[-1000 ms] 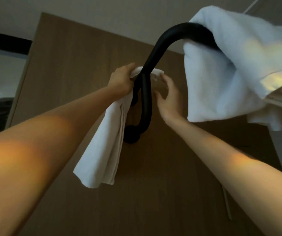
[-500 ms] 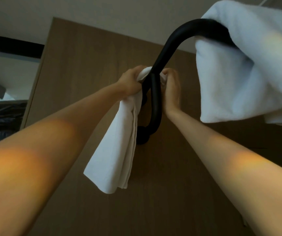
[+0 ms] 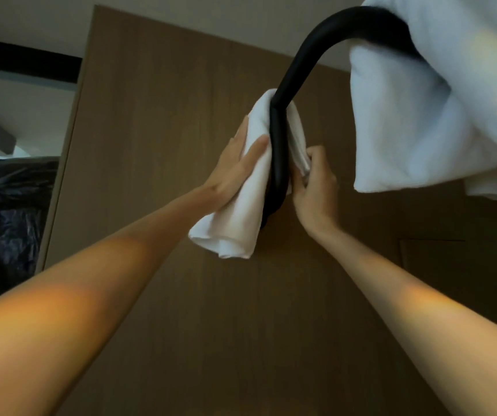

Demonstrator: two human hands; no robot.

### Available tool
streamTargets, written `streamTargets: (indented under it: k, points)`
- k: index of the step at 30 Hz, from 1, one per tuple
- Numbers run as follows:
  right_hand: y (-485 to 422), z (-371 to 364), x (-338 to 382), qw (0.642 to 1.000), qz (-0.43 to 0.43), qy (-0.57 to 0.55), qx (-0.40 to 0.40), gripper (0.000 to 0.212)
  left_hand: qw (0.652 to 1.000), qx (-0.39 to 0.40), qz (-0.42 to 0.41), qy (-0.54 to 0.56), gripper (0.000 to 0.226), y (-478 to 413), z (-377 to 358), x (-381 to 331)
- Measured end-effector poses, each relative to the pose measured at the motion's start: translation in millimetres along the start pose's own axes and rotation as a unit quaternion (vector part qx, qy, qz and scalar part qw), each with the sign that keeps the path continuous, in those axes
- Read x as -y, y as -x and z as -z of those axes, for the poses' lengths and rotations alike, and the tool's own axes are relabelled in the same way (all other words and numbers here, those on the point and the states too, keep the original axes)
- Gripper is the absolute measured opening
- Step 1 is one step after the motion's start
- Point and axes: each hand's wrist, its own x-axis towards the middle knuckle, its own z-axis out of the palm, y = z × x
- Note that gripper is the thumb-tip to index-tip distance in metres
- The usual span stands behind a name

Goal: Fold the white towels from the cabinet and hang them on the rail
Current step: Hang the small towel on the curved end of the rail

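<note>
A black curved rail (image 3: 307, 55) runs from the upper right down to its mount on the brown wooden panel. A small folded white towel (image 3: 247, 202) hangs over the rail near the mount, one half on each side. My left hand (image 3: 235, 166) lies flat against the towel's left half with straight fingers. My right hand (image 3: 313, 181) pinches the edge of the towel's right half just beside the rail. A large white towel (image 3: 421, 115) hangs over the rail at the upper right.
The brown wooden panel (image 3: 181, 295) fills the middle of the view behind the rail. A dark crumpled plastic sheet (image 3: 7, 211) lies at the left. Pale ceiling shows above.
The small towel has been drawn further over the rail and now hangs on both sides. My left hand has gone from gripping it to lying flat on it; my right hand moved down its right half.
</note>
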Motion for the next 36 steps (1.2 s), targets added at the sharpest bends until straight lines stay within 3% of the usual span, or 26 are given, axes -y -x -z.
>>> streamTargets:
  k: [6, 10, 14, 17, 20, 22, 24, 27, 30, 32, 36]
  points:
    - [33, 5, 8, 0.999, -0.018, -0.046, -0.020, 0.016, 0.996, -0.042, 0.046, 0.064, 0.088, 7, -20, -1]
    - [51, 6, 9, 0.997, -0.012, -0.073, -0.019, 0.011, 0.990, -0.031, 0.098, 0.097, 0.096, 7, -26, -3]
    - [58, 8, 14, 0.995, -0.018, -0.096, -0.006, 0.012, 0.990, -0.017, 0.099, 0.095, 0.081, 10, -30, -4]
    - [52, 20, 14, 0.990, -0.030, -0.116, 0.072, 0.011, 0.989, -0.004, 0.102, 0.111, 0.066, 10, -21, -5]
    - [45, 34, 8, 0.980, -0.081, -0.097, 0.154, 0.024, 0.993, -0.055, 0.069, 0.079, 0.053, 5, -6, -5]
    - [40, 41, 9, 0.961, -0.148, -0.167, 0.162, 0.039, 0.993, -0.089, 0.057, 0.049, 0.050, -2, 3, -6]
    - [30, 42, 13, 0.946, -0.191, -0.217, 0.144, 0.041, 0.992, -0.098, 0.060, 0.053, 0.052, -6, 7, -14]
    - [14, 34, 17, 0.931, -0.234, -0.267, 0.080, 0.018, 0.991, -0.095, 0.064, 0.072, 0.057, -17, 8, -22]
    - [-4, 24, 21, 0.931, -0.203, -0.292, 0.076, 0.029, 0.993, -0.037, 0.082, 0.076, 0.063, -26, 6, -16]
    - [-16, 16, 26, 0.912, -0.231, -0.327, 0.087, 0.030, 0.991, -0.017, 0.094, 0.096, 0.064, -24, 2, -15]
    - [-37, -5, 24, 0.892, -0.266, -0.353, 0.091, 0.024, 0.985, -0.015, 0.121, 0.125, 0.096, -21, -5, -10]
